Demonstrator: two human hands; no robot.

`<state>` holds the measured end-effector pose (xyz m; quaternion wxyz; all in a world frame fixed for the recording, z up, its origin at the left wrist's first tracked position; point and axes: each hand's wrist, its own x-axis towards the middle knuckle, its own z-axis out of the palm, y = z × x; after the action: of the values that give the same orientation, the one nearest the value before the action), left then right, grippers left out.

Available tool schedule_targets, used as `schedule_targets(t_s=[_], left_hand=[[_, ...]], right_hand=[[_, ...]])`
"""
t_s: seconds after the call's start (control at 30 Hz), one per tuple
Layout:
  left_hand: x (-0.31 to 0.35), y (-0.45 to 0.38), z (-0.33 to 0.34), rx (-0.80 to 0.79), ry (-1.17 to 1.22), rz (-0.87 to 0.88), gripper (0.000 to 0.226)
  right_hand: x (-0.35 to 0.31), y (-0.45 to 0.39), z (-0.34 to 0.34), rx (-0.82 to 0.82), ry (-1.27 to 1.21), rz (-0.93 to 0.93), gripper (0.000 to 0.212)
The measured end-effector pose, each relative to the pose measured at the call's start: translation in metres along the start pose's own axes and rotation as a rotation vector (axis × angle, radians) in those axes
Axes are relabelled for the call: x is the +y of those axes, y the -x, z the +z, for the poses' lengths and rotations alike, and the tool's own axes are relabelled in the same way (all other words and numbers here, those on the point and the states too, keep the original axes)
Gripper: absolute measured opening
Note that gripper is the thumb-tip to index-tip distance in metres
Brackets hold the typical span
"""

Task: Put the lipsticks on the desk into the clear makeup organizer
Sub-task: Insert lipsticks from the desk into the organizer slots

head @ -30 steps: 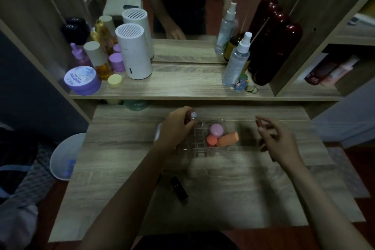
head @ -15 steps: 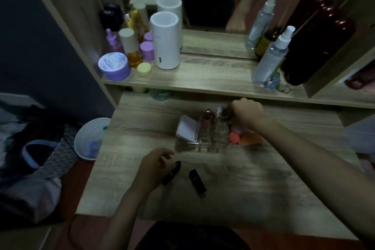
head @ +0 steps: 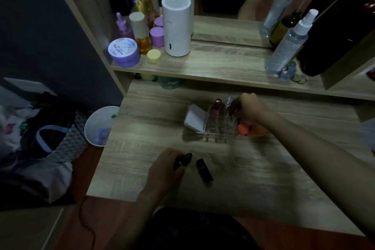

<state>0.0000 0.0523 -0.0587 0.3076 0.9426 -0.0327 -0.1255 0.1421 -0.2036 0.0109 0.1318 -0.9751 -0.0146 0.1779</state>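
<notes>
Near the wooden worktop's (head: 263, 178) front edge, the left hand (head: 164, 168) pinches a dark rounded lipstick (head: 183, 160) in its fingers; a black square lipstick tube (head: 204, 170) lies just beside. Toward the back edge, the right hand's (head: 248, 108) fingers pinch something dark over the clear plastic makeup organizer (head: 215, 126).

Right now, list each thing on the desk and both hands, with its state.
Clear acrylic makeup organizer: upright on the desk, partly filled.
Two tubes in its slots: standing upright.
Dark rounded lipstick: on the desk, gripped by the left hand.
Black square lipstick: lying loose on the desk, untouched.
Right hand: at the organizer's slots; what it holds is unclear.
White flat compact: tilted against the organizer.
</notes>
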Motion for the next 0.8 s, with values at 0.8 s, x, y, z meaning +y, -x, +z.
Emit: schedule_targets(t_s=[0.8], left_hand=[[0.073, -0.056, -0.030, 0.176, 0.433, 0.220, 0.024]], right_hand=[[-0.056, 0.129, 0.125, 0.015, -0.201, -0.125, 0.049]])
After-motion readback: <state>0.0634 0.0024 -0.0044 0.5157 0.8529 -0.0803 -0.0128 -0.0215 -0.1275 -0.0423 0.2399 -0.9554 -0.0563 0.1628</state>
